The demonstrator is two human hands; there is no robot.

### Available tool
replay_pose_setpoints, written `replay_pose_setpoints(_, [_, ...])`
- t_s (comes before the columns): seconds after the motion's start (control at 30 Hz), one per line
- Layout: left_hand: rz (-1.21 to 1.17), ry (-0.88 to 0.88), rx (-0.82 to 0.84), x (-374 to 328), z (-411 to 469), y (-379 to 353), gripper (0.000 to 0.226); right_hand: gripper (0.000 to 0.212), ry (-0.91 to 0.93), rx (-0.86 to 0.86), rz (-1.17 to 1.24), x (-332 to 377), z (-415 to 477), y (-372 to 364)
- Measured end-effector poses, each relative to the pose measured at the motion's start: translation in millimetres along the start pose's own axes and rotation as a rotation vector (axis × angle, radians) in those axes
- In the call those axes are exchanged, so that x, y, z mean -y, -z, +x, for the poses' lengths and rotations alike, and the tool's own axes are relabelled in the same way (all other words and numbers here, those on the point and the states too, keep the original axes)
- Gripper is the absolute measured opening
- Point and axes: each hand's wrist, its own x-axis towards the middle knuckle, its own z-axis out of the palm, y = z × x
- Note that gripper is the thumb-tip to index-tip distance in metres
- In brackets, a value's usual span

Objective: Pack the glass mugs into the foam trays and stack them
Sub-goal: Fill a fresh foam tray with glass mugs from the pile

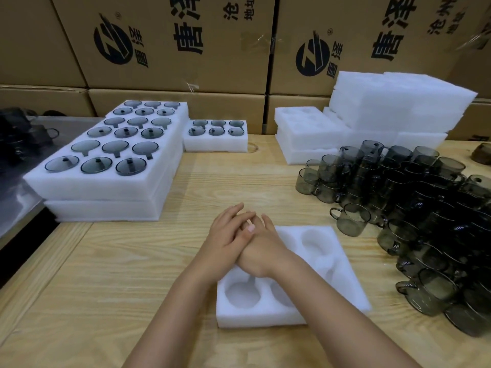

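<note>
The table point(132, 261) is pale matt wood with visible grain. The tray point(252, 320) at 6 o'clock is white foam, matt and faintly fuzzy. The mugs point(350, 221) at 3 o'clock are smoky, glossy glass. The boxes point(172, 75) at 12 o'clock are matt brown cardboard.

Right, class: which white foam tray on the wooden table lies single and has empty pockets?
The white foam tray nearest the camera: alone, pockets empty. The left trays hold glassware; the empty ones at back right are stacked.

The wooden tabletop point(127, 266) is backed by stacked cardboard boxes point(170, 62). A metal surface point(16, 200) is seen past its left edge.
</note>
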Motion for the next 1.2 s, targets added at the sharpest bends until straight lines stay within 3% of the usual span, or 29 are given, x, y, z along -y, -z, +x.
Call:
replay_pose_setpoints(0.13, [-0.655,0.124,-0.125,4,-9,-8,0.038,0.049,-0.014,-0.085,0.26,-2,0,-1])
replay_pose_setpoints(0.23, [-0.808,0.193,-0.2,13,-10,-8,0.044,0.035,-0.032,-0.32,0.463,-13,-2,2])
replay_pose_setpoints(0.3, [-0.799,0.213,-0.225,17,-8,-8,0.041,0.035,-0.238,-0.559,0.468,-38,-8,8])
replay_pose_setpoints(0.4, [-0.871,0.248,-0.231,20,-7,-8,0.039,0.034,-0.62,-0.849,0.163,-97,-30,16])
replay_pose_setpoints(0.5, [-0.868,0.252,-0.236,20,-6,-8,0.038,0.04,-0.853,-0.672,-0.03,-142,-52,9])
replay_pose_setpoints(0.6, [-0.878,0.26,-0.227,19,-5,-7,0.037,0.04,-0.936,-0.45,-0.108,-157,-61,-6])
replay_pose_setpoints(0.73, [-0.958,0.328,-0.281,16,-2,1,0.024,0.03,-0.871,-0.447,0.055,-156,-60,-9])
replay_pose_setpoints(0.8, [-0.879,0.342,-0.33,14,2,7,0.019,0.025,-0.815,-0.523,0.214,-152,-61,-2])
replay_pose_setpoints(0.9, [-0.67,0.225,-0.35,3,9,17,0.021,0.021,-0.623,-0.646,0.279,-132,-65,19])
replay_pose_setpoints(0.97, [-0.591,0.113,-0.278,-10,15,22,0.023,0.015,-0.424,-0.698,0.265,-112,-67,33])
replay_pose_setpoints(1.07, [-0.471,0.015,-0.057,-31,25,24,0.026,0.011,-0.174,-0.625,0.285,-82,-71,44])
replay_pose_setpoints(1.2, [-0.401,-0.008,0.175,-49,31,15,0.032,0.014,-0.052,-0.507,0.385,-66,-73,43])
